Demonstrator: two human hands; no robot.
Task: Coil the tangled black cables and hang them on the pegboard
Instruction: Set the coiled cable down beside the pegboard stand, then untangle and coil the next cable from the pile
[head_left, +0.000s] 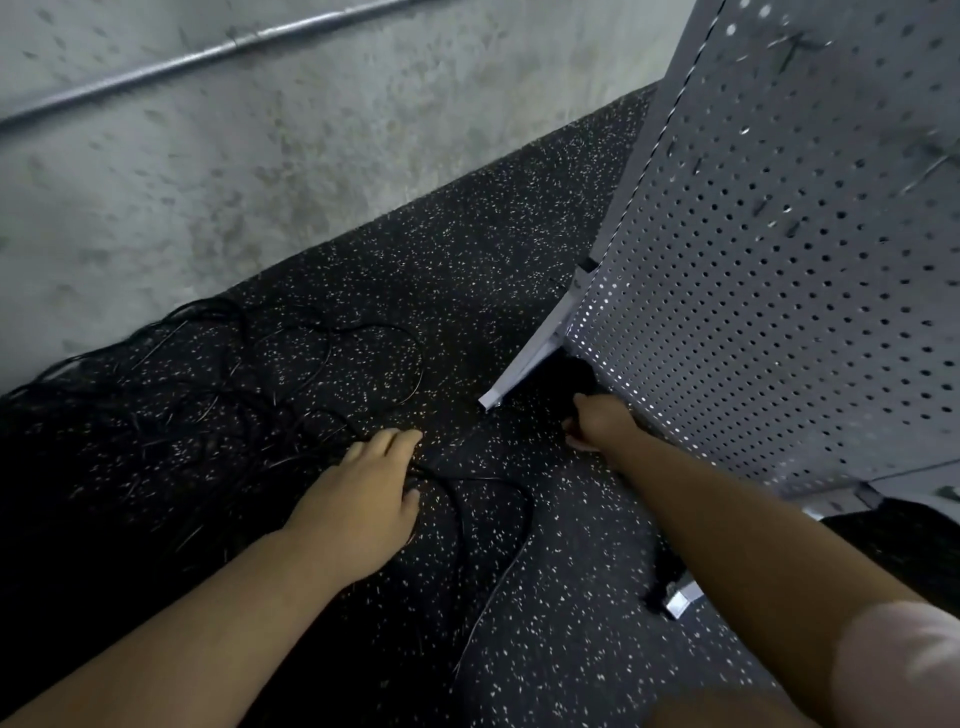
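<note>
Floor (467, 234), black speckled mat: I log one tangle of cables (156, 364) spread along its left part up to the wall (260, 156), with single strands trailing toward the middle. Left hand (363, 499): palm down at the tangle's right edge, fingers nearly straight, resting on a strand, nothing gripped. Right hand (597, 421): at the lower edge of the pegboard (779, 260), just beside its foot (524, 364), fingers curled downward; whether they hold anything I cannot tell. Pegboard: grey, perforated, standing at the floor's right side. Pipe (208, 52): on the wall, slanting. Sleeve (904, 665): pale, right arm.
</note>
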